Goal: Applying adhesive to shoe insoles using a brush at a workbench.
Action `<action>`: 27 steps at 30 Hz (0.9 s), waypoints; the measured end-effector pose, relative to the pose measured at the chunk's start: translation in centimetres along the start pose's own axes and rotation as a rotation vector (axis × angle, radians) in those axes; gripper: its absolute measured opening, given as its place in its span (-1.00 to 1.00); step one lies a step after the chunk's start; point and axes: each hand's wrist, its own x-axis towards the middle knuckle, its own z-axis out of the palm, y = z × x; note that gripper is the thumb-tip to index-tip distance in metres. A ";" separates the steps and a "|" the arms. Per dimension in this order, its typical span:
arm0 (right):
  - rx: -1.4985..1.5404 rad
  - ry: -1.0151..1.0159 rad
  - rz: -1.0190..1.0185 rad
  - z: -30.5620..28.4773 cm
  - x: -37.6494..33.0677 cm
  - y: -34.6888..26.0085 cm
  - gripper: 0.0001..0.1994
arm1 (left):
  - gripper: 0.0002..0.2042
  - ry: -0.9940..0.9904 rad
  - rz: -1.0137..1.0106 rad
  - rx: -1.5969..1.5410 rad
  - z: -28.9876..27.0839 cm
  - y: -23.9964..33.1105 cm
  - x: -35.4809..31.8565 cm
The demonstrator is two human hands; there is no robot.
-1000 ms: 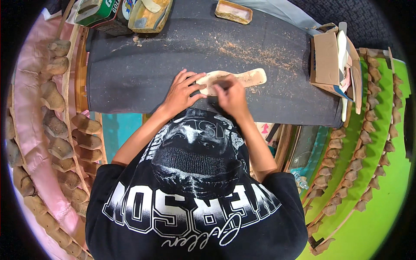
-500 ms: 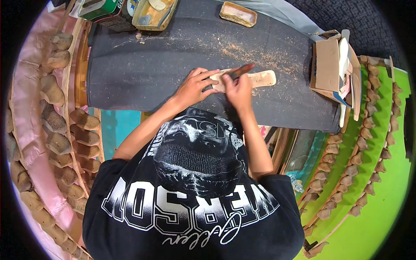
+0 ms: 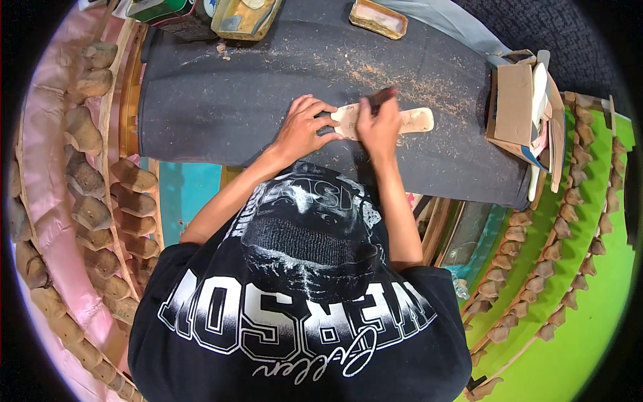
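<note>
A pale, flat, sole-shaped piece (image 3: 416, 120) lies crosswise on the dark cloth of the table. Its left end is steadied by my left hand (image 3: 308, 126), with thumb and fingers pressed around the edge. Over its middle, my right hand (image 3: 380, 126) is closed around a short dark reddish tool (image 3: 383, 97), smeared by motion, so its exact kind cannot be made out. The right hand covers part of the piece.
Fine shavings (image 3: 395, 79) are scattered beyond the piece. A cardboard box (image 3: 512, 100) of white tools stands at the right edge. Shallow trays (image 3: 380, 19) (image 3: 231, 28) and a green tin (image 3: 161, 10) sit at the back. Racks of brown shoe lasts (image 3: 84, 130) flank both sides.
My right hand has moved slightly to the right along the piece, with the tool more upright. The left hand keeps its place on the left end. The whole view has shifted a little.
</note>
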 end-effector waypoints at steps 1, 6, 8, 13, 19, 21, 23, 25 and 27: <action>0.079 -0.078 -0.044 0.3 -0.7 -0.5 -0.81 | -0.72 0.002 0.000 -0.001 0.1 0.0 0.0; 0.052 -0.113 0.002 -0.6 1.0 -0.2 -0.83 | -0.74 0.014 -0.022 -0.020 0.2 -0.1 -0.3; 0.007 -0.013 0.039 -0.5 1.2 0.2 -0.85 | -0.67 0.005 -0.003 0.000 -0.2 0.1 0.1; 0.107 -0.244 -0.223 -1.0 -1.2 -1.7 -0.82 | -0.54 0.030 -0.083 -0.013 0.0 0.4 0.1; -0.054 -0.141 -0.169 -3.0 -0.7 0.3 -0.85 | -0.45 0.010 -0.053 0.007 0.0 0.2 -0.2; -0.030 -0.259 -0.286 -3.2 -1.9 -0.4 -0.85 | -0.46 -0.017 -0.024 -0.004 -0.2 -0.2 0.1; 0.023 -0.324 -0.108 -4.4 -2.0 -0.5 -0.86 | -0.42 -0.091 -0.035 0.034 -0.6 0.3 0.2; 0.119 -0.268 0.095 -5.1 -1.5 0.3 -0.87 | -0.40 -0.124 -0.032 0.048 -1.1 0.8 0.1; 0.028 -0.011 0.098 -4.9 -1.3 1.0 -0.88 | -0.38 -0.159 -0.029 0.061 -1.1 1.3 0.4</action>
